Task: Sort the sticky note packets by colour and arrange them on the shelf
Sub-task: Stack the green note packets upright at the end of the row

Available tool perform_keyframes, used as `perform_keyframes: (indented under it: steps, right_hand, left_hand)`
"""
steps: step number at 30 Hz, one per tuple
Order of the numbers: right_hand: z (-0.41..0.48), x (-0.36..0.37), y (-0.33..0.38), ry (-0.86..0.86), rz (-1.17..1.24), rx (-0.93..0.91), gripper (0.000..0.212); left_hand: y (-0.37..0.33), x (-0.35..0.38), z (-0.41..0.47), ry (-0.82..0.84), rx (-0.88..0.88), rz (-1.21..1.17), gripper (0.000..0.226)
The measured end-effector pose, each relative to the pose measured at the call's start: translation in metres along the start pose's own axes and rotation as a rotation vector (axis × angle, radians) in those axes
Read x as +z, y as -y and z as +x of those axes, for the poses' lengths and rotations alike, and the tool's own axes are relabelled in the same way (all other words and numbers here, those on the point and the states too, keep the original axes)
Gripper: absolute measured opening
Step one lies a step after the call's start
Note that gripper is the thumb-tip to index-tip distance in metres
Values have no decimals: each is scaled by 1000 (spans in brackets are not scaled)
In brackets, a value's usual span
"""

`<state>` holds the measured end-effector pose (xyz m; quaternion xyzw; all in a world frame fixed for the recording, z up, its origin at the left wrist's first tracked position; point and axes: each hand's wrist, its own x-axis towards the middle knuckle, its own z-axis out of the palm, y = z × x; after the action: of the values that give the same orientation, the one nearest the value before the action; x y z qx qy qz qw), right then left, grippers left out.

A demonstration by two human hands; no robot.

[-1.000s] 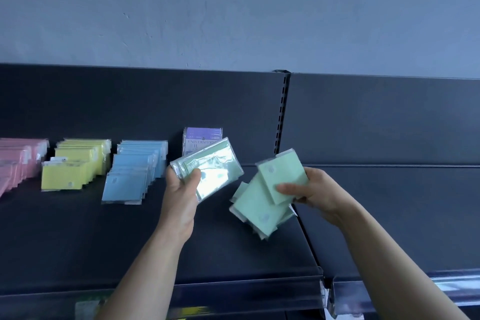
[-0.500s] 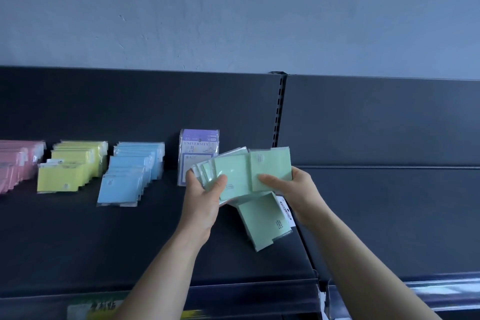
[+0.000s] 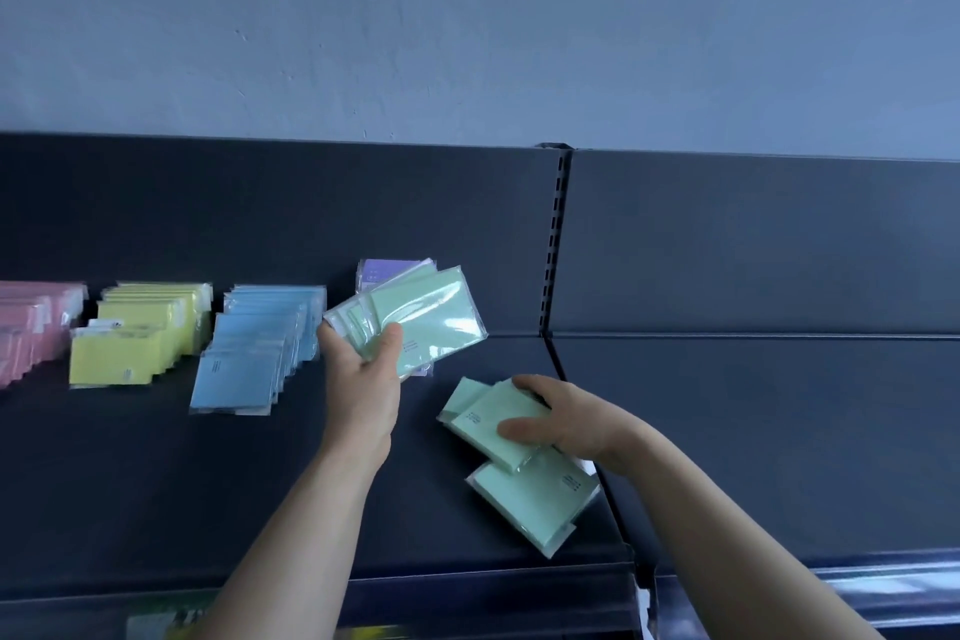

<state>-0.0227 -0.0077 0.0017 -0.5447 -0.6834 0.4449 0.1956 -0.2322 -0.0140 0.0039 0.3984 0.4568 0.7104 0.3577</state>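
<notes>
A pale blue wall (image 3: 467, 42) rises behind the dark shelf (image 3: 130, 483). Rows of pink packets (image 3: 31, 327), yellow packets (image 3: 140, 338) and blue packets (image 3: 254, 348) lie overlapped along its left part. The left hand (image 3: 363, 379) grips a fan of green packets (image 3: 431, 317) above the shelf, hiding most of a purple packet (image 3: 379, 270) behind. The right hand (image 3: 566, 421) clasps a small green stack (image 3: 483, 426) resting on the shelf beside the slotted upright (image 3: 558, 244). One loose green packet (image 3: 535, 499) lies just beneath it, near the front edge.
</notes>
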Motion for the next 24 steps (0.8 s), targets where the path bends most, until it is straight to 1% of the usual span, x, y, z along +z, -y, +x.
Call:
perform_keyframes:
  steps: [3,4,5,6,7,8,9,10,11,12,14,15,17,18,21,24]
  right_hand:
    - [-1,3,-1,76,-21,-55,65]
    - [0,1,-3,55,-7,-73,64]
    - [2,-3,-3,-10,30,-83,68]
    - [4,-7,-2,-99,74,-80,76]
    - [6,-10,1,-163,139,-90,83]
    - [8,-13,2,-177,216,-115,84]
    - [12,-16,3,-163,283,-166,77]
    - [15,-16,4,-147,320,-213,63]
    - [18,-17,3,-165,332,-246,50]
    - [21,-18,4,-203,338,-266,43]
    - [26,-23,3,-294,337,-294,38]
    - [29,-26,1,-321,329,-306,37]
    - [33,-32,-2,-344,341,-313,38]
    - [36,-34,-3,-359,342,-308,42]
    - [48,-39,-9,-443,271,-272,61]
    - [64,-38,-15,-502,166,-209,60]
  left_hand:
    - [4,3,5,96,-37,-7,22]
    - [3,5,5,133,-44,6,24]
    - [5,6,7,166,-60,9,26]
    - [5,8,9,201,-84,10,32]
    - [5,10,10,242,-112,13,43]
    - [6,13,12,286,-146,20,58]
    - [7,17,14,337,-182,32,70]
    - [7,21,14,387,-205,54,76]
    - [6,26,14,438,-213,77,74]
    - [5,31,14,485,-213,98,63]
    - [5,40,16,556,-209,151,29]
    - [6,43,19,587,-213,187,24]
    - [7,46,27,624,-219,250,26]
    - [9,48,32,633,-212,292,28]
    - [15,55,45,659,-167,470,38]
    - [26,64,55,635,-175,648,49]
